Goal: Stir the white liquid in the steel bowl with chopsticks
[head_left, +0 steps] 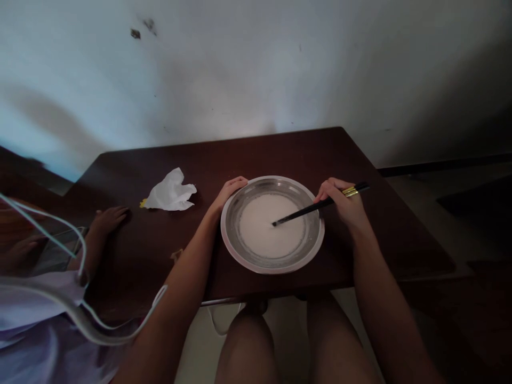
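A wide metal bowl (272, 265) stands on the dark table, with smooth white liquid (258, 229) covering its bottom. My left hand (230, 191) holds the bowl at its upper left rim, the fingers bent along the edge and the thumb hidden. Black chopsticks (300, 213) with gold bands near the top are pinched in my right hand (338, 196), beside the bowl's right rim. They lie close together and slant down to the left, their tips touching the liquid near the middle.
Left of the bowl, a crumpled white bag or sheet (171, 193) with a yellow bit lies on the brown table (280, 149). Another person's hand (110, 217) rests at the left edge. A white cable (86, 320) loops across the lower left, and a wall (256, 69) stands behind the table.
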### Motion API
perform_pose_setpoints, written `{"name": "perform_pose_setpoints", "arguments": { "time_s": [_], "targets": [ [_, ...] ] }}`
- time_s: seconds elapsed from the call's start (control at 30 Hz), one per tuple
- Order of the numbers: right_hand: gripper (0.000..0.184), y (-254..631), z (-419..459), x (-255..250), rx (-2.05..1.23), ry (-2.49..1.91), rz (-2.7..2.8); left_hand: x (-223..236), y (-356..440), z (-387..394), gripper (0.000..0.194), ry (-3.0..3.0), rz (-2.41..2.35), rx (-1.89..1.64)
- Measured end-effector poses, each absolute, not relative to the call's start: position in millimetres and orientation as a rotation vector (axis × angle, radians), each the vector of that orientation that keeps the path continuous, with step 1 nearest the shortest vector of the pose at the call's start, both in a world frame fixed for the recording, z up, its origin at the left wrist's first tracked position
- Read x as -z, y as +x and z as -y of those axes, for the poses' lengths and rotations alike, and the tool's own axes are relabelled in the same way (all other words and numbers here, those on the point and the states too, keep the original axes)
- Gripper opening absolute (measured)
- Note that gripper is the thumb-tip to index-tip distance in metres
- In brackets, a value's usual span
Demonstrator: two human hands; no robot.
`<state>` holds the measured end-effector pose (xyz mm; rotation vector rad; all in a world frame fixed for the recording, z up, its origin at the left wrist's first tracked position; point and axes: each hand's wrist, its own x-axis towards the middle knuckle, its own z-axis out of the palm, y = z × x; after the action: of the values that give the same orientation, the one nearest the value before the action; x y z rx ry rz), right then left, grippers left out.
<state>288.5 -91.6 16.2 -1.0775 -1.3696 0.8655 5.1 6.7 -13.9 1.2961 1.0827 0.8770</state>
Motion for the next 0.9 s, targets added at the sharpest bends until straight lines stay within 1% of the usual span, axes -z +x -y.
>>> {"name": "perform_pose_setpoints", "arguments": {
  "time_s": [0.07, 0.2, 0.33, 0.4, 0.47, 0.57, 0.63, 0.77, 0.9],
  "targets": [
    [0.031, 288.5, 91.7, -16.3, -0.903, -1.069, 1.422, 12.5, 5.2, -6.1, 0.026, 1.284, -1.088, -0.876],
    [0.031, 289.1, 91.4, -16.3, -0.809, -1.087, 1.385, 12.4, 4.8, -6.4, 0.026, 1.286, -1.082, -0.878],
    [0.031, 288.9, 91.4, -16.4, -0.886, -1.066, 1.437, 15.2, 4.6, -7.4, 0.027, 1.266, -1.080, -0.884],
    [0.029, 288.4, 91.4, -16.7, -0.850, -1.097, 1.456, 16.2, 4.7, -7.6, 0.027, 1.265, -1.081, -0.898],
    [0.031, 288.3, 91.3, -16.8, -0.797, -1.109, 1.401, 16.6, 4.8, -7.7, 0.026, 1.272, -1.076, -0.907],
    [0.034, 288.6, 91.4, -16.7, -0.859, -1.069, 1.397, 17.0, 4.7, -8.3, 0.027, 1.274, -1.069, -0.894],
    [0.033, 288.6, 91.5, -16.7, -0.879, -1.070, 1.457, 17.4, 4.5, -9.0, 0.027, 1.277, -1.078, -0.893],
    [0.033, 288.6, 91.5, -17.2, -0.781, -1.120, 1.406, 17.3, 4.1, -9.4, 0.026, 1.313, -1.084, -0.892],
    [0.033, 287.5, 92.3, -18.6, -0.870, -1.090, 1.442, 14.2, 4.1, -7.3, 0.026, 1.308, -1.083, -0.874]
  ]
}}
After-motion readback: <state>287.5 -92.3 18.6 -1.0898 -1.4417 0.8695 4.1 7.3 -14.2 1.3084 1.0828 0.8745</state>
